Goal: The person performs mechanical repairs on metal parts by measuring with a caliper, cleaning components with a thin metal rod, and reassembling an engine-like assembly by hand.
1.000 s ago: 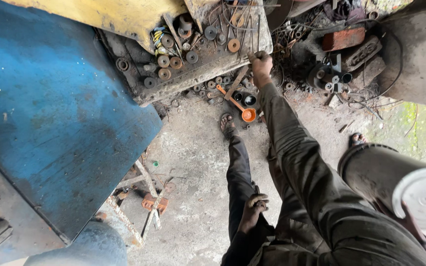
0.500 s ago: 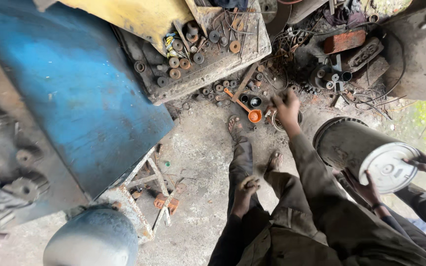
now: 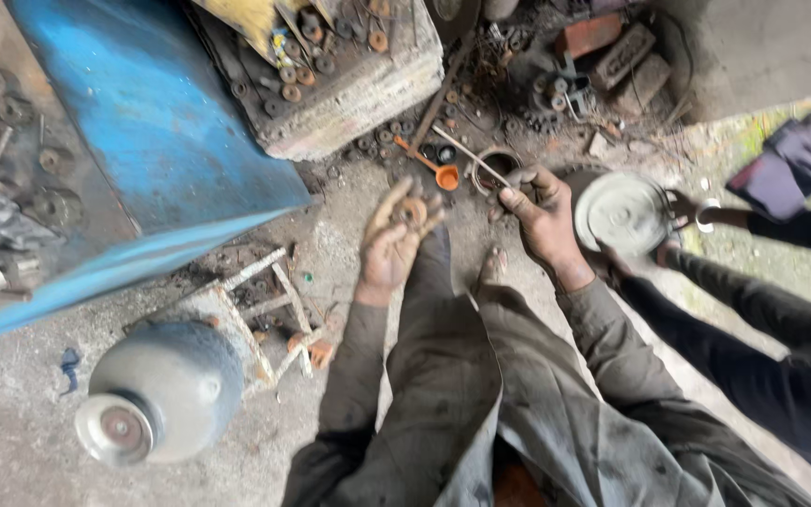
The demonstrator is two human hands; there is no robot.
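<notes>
**While both hands are busy over the workshop floor**

While the person is crouching over the gritty floor (image 3: 190, 488), the left hand (image 3: 389, 246) is cupping a small rusty ring (image 3: 414, 210), its fingers curling loosely around the ring with the fingertips pointing away from the body. Just to the right of it, the right hand (image 3: 544, 218) is pinching the near end of a thin metal rod (image 3: 474, 157) between thumb and forefinger; the rod is slanting up and to the left from that hand. Just beyond the left hand, an orange-handled scoop (image 3: 436, 169) is lying on the floor among scattered washers and rings. Right beside the right hand, on its outer side, a round grey metal cover (image 3: 623, 212) is being held by another person's hand (image 3: 682, 208) reaching in from the right in a dark sleeve. Far to the left of the left hand, a blue metal panel (image 3: 157, 122) is leaning, and below it a grey gas cylinder (image 3: 166, 390) is lying on its side.
</notes>
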